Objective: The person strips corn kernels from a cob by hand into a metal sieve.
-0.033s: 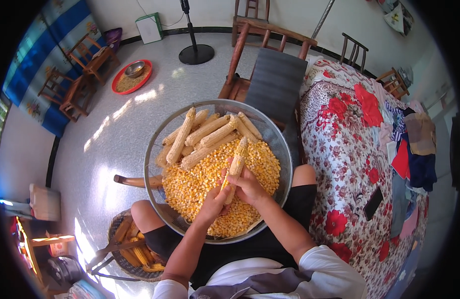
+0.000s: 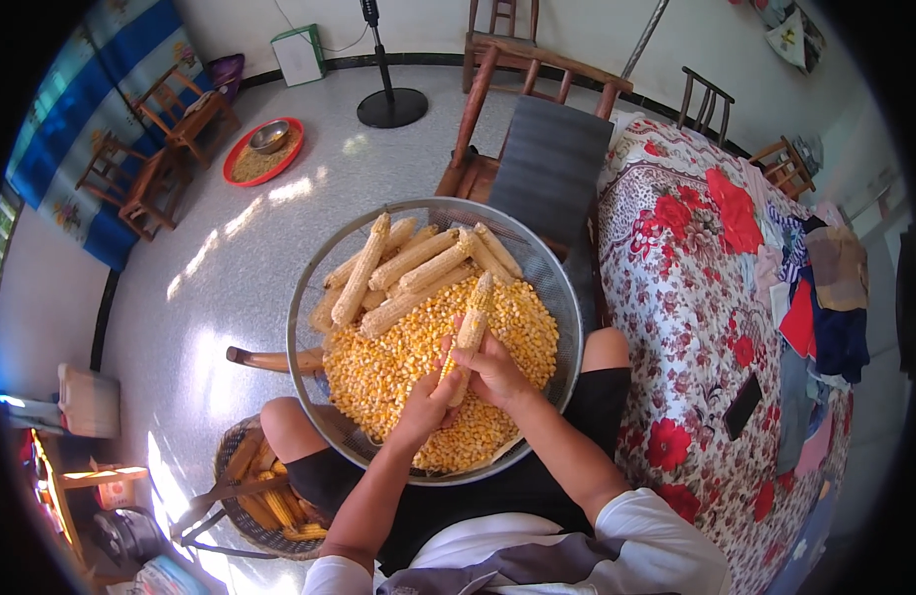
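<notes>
A corn cob (image 2: 473, 322), mostly stripped with some yellow kernels left along its lower left side, is held tilted upright over a wide mesh-walled metal basin (image 2: 306, 293) on my lap. My left hand (image 2: 431, 402) is closed on its lower part, thumb against the kernels. Higher up, my right hand (image 2: 494, 369) wraps the same cob from the right. Loose yellow kernels (image 2: 378, 372) fill the near part of the basin, below both hands. Several bare cobs (image 2: 416, 266) lie heaped on the far side. The cob's lower end is partly hidden by my fingers.
A woven basket (image 2: 225, 486) of corn ears stands by my left knee. To the right is a bed with a floral cover (image 2: 656, 327), clothes and a dark phone (image 2: 743, 405). Ahead are a wooden chair (image 2: 468, 178), a fan base (image 2: 392, 108) and a red tray (image 2: 242, 181).
</notes>
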The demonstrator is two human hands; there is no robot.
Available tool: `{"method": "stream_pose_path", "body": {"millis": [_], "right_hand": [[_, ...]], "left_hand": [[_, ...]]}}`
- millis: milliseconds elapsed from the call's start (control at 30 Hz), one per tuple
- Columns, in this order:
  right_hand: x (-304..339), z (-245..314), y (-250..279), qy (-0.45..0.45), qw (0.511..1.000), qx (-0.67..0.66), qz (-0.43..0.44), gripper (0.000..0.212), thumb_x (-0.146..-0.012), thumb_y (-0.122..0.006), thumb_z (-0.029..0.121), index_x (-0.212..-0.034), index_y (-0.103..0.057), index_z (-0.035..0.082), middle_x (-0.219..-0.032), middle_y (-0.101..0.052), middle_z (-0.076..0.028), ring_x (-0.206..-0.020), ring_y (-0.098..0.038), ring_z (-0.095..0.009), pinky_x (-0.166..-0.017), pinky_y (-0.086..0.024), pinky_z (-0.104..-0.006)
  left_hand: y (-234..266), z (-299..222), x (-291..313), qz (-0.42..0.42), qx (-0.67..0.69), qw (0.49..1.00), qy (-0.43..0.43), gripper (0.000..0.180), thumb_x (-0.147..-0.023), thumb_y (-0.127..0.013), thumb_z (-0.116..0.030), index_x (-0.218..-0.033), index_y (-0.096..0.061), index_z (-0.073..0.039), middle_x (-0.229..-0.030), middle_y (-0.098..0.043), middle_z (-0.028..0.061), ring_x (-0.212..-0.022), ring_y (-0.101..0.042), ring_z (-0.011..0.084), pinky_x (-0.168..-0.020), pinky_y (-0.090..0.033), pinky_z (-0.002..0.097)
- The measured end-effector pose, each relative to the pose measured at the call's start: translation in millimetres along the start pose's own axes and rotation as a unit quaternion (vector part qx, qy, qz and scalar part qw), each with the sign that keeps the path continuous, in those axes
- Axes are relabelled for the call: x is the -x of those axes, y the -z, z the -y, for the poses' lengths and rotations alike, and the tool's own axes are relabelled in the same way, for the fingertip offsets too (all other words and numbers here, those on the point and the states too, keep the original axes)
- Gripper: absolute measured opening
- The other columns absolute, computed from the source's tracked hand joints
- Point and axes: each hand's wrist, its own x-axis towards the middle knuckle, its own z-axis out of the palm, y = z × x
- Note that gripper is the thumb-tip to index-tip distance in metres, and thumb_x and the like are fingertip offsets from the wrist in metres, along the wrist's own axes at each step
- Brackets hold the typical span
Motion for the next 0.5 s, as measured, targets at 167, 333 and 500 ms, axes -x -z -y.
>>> {"method": "stream_pose_path", "body": {"millis": [167,333,500], "right_hand": [[-1,0,-7,0.002,0.999,0.02,-0.04,0.048,-0.087,-0.068,0.003,-0.125,-0.04,0.007,-0.105,-0.054,-0.006,-0.093,-0.06,-0.016,-0.084,-0.052,-0.0312],[-6,-8,3,0.01,0.996,0.068,-0.065,0.038,-0.088,-0.07,0.007,-0.118,-0.045,0.006,-0.09,-0.056,-0.002,-0.08,-0.059,-0.013,-0.077,-0.053,-0.0312],[-10,-12,1,0.017,0.993,0.031,-0.113,0.034,-0.093,-0.064,0.015,-0.119,-0.045,0.005,-0.09,-0.056,-0.005,-0.079,-0.061,-0.017,-0.076,-0.053,-0.0331]], "left_hand": [[0,6,1,-0.011,-0.067,0.997,-0.035,0.046,-0.1,-0.045,-0.043,-0.088,-0.058,-0.001,-0.062,-0.054,0.0041,-0.049,-0.049,0.0135,-0.046,-0.038,0.0274],[-8,15,-4,-0.07,-0.258,0.957,-0.115,0.057,-0.098,-0.048,-0.047,-0.129,-0.053,0.0,-0.093,-0.066,0.0287,-0.09,-0.065,0.0443,-0.081,-0.049,0.0464],[-6,21,-9,-0.052,-0.228,0.966,-0.114,0.054,-0.098,-0.049,-0.045,-0.127,-0.055,0.0,-0.085,-0.066,0.0226,-0.08,-0.066,0.0359,-0.074,-0.05,0.0427]]}}
